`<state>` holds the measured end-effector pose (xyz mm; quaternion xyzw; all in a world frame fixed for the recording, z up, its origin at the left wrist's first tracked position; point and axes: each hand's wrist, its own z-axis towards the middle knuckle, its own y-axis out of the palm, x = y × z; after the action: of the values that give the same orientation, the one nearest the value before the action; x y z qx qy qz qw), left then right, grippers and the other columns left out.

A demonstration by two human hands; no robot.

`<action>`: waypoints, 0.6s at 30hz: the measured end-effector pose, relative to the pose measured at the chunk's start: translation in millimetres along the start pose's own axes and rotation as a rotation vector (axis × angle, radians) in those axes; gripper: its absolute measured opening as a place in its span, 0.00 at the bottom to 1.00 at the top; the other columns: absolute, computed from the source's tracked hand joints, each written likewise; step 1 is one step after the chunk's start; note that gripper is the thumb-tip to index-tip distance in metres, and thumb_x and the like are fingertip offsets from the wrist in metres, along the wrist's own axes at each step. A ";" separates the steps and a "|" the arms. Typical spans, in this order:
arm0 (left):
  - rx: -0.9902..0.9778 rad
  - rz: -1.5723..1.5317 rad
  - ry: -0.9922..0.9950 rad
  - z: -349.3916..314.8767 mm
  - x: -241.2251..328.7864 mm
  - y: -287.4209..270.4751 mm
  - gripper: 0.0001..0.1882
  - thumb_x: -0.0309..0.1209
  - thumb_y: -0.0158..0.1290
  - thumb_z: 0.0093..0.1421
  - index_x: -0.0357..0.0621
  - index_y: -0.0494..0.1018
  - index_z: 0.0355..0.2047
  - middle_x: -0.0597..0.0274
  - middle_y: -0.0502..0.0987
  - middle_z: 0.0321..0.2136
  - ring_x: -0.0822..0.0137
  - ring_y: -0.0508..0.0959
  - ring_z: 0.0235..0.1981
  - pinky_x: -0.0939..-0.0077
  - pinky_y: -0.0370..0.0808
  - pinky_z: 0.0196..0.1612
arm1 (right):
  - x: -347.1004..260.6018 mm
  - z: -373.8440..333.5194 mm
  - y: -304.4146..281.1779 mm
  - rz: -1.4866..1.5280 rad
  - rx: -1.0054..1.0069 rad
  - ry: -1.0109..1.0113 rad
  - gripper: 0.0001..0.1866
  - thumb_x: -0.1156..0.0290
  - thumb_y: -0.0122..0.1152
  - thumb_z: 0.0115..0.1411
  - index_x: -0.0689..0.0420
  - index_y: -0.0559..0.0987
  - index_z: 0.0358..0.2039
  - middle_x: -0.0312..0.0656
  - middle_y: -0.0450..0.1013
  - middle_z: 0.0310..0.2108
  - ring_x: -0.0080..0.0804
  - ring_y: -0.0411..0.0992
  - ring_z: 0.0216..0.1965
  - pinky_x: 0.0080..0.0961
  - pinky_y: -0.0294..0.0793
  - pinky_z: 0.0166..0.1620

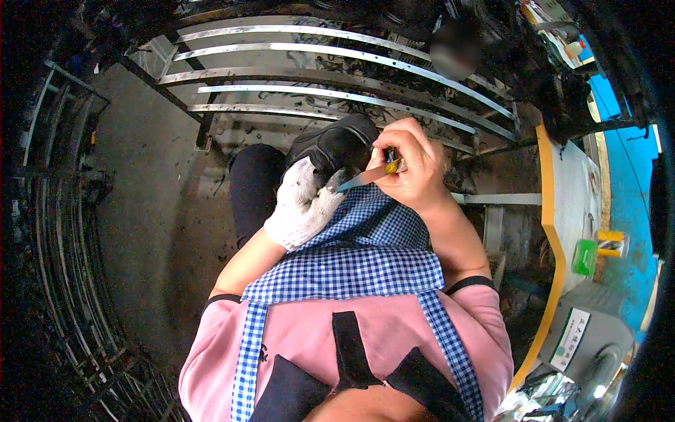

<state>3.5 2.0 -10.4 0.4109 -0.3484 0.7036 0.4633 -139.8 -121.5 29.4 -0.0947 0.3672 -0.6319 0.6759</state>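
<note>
My left hand (pixel 304 200), in a white knitted glove with dark fingertips, is closed on a black shoe (pixel 330 144) above my lap. My bare right hand (pixel 411 163) grips a knife (pixel 364 178) by its short handle, which is wrapped in yellow and dark material. The thin blade points left, its tip by the gloved thumb and near the shoe's edge. I cannot tell if the blade touches the shoe. Below both hands lies my blue-and-white checked apron (pixel 344 274). Part of the shoe is hidden behind the glove.
Ahead stands a metal rack (pixel 309 76) of long parallel bars, with dark scraps on the floor (pixel 148 162) around it. More rails (pixel 67 232) line the left. At right are a yellow-edged table (pixel 571 190), a green object (pixel 584 257) and a grey machine (pixel 587 327).
</note>
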 end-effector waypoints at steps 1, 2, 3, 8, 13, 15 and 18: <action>-0.030 -0.002 -0.027 -0.5 -0.2 -1.3 0.18 0.23 0.51 0.51 0.34 0.70 0.44 0.49 0.74 0.39 0.55 0.75 0.40 0.70 0.69 0.46 | -1.0 -0.8 -0.7 0.032 0.005 0.052 0.16 0.74 0.67 0.38 0.55 0.70 0.27 0.39 0.68 0.24 0.35 0.71 0.23 0.27 0.71 0.25; -0.059 -0.004 -0.053 -0.9 -0.4 -2.1 0.19 0.23 0.51 0.50 0.34 0.70 0.44 0.50 0.74 0.40 0.55 0.74 0.40 0.70 0.69 0.46 | -2.7 -1.6 -1.7 0.031 0.003 0.051 0.16 0.74 0.67 0.38 0.55 0.70 0.27 0.39 0.68 0.24 0.35 0.71 0.23 0.27 0.71 0.25; -0.057 -0.005 -0.053 -3.2 -2.6 -1.3 0.19 0.23 0.51 0.50 0.34 0.70 0.44 0.50 0.74 0.40 0.55 0.74 0.40 0.70 0.69 0.46 | -4.8 -2.3 -3.3 0.046 -0.003 0.084 0.16 0.74 0.67 0.39 0.56 0.70 0.27 0.39 0.68 0.25 0.35 0.71 0.23 0.27 0.71 0.25; 0.007 -0.002 0.027 -5.5 -5.8 -1.4 0.18 0.24 0.52 0.50 0.35 0.70 0.44 0.49 0.74 0.39 0.54 0.74 0.40 0.69 0.69 0.45 | -3.1 -5.2 -3.0 -0.023 -0.007 0.034 0.17 0.74 0.68 0.40 0.56 0.72 0.32 0.40 0.70 0.27 0.33 0.73 0.25 0.26 0.73 0.26; -0.068 0.047 0.010 -6.2 -8.6 -5.9 0.21 0.22 0.50 0.51 0.36 0.66 0.48 0.53 0.71 0.43 0.60 0.71 0.45 0.71 0.67 0.49 | -3.9 -4.2 -10.8 0.035 -0.115 0.054 0.19 0.83 0.63 0.42 0.57 0.77 0.38 0.41 0.70 0.30 0.32 0.73 0.25 0.23 0.73 0.25; -0.109 0.001 0.021 -4.8 -7.1 -4.2 0.25 0.20 0.48 0.52 0.38 0.62 0.52 0.57 0.67 0.48 0.66 0.68 0.50 0.73 0.65 0.53 | -1.7 -6.3 -10.7 0.029 -0.151 0.016 0.16 0.78 0.63 0.43 0.55 0.76 0.36 0.38 0.70 0.31 0.34 0.73 0.25 0.26 0.74 0.26; -0.074 0.028 -0.010 -5.6 -8.4 -0.5 0.24 0.19 0.47 0.52 0.38 0.62 0.51 0.59 0.69 0.46 0.67 0.68 0.48 0.74 0.66 0.51 | -7.3 -2.5 -5.0 -0.151 -0.145 -0.026 0.13 0.79 0.63 0.43 0.55 0.75 0.32 0.37 0.69 0.30 0.34 0.73 0.25 0.27 0.73 0.26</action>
<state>4.4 4.0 -20.3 0.3921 -0.3823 0.6945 0.4666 -144.8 -114.9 33.4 -0.1788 0.3950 -0.6514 0.6226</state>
